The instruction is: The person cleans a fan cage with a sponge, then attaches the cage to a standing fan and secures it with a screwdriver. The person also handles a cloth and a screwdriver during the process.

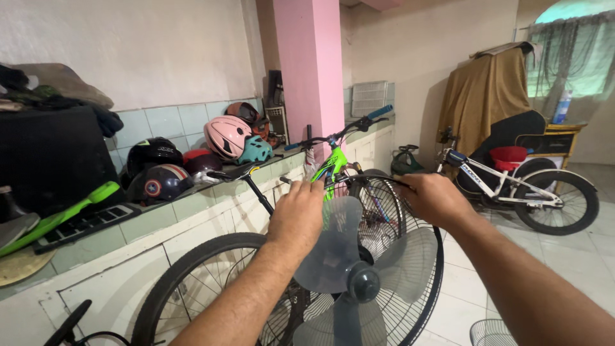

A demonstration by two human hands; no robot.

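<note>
Grey fan blades sit bare just below our fingers. Our left hand and right hand curl tight on the wire fan guard rim. Slipping fingers could bump the blades.

Fan in front; bike behind it by ledge; helmets on ledge, 2nd bike far right.

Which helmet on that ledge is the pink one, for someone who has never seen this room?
Find the pink pillar, then follow the tiled ledge leftwards to the cluster of helmets. The pink helmet sits highest there, beside a teal one; the rest are dark or red.
</note>
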